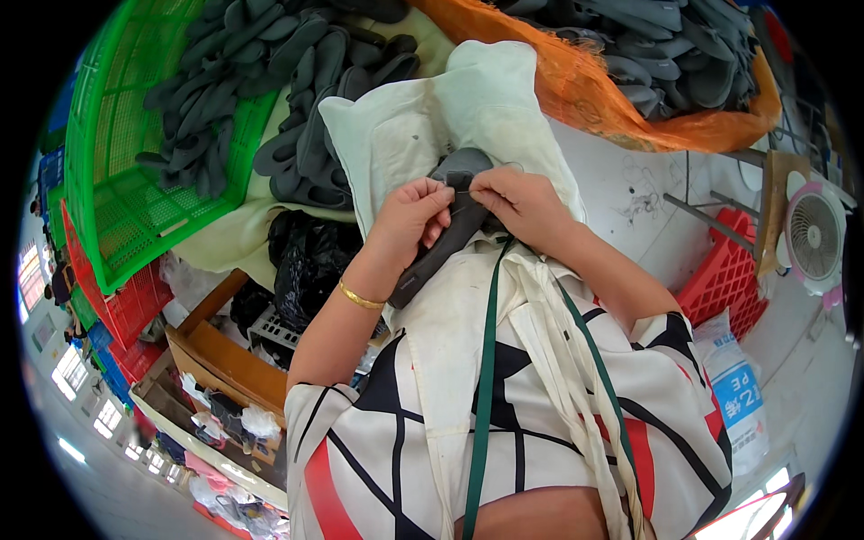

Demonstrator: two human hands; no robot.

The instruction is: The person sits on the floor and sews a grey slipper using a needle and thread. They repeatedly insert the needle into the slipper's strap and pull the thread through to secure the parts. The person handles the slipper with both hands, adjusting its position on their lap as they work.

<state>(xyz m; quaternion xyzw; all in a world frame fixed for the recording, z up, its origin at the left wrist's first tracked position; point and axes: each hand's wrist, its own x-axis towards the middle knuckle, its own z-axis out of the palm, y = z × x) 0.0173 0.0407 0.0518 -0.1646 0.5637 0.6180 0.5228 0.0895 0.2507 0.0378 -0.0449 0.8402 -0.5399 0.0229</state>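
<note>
Head view: the left hand point(409, 220) and right hand point(520, 205) meet over a pale cloth point(405, 135), each grip pinched narrow on the top end of one dark grey insole point(441, 243), which slants down and left under the left palm. Beyond the hands lie more insoles point(306, 117); a green crate point(135, 180) stands far left, an orange net point(594, 99) up right.

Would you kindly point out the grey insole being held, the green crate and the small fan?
grey insole point(430, 261), head view, lower shaft.
green crate point(112, 135), head view, mesh wall.
small fan point(814, 236), head view, grille centre.
</note>
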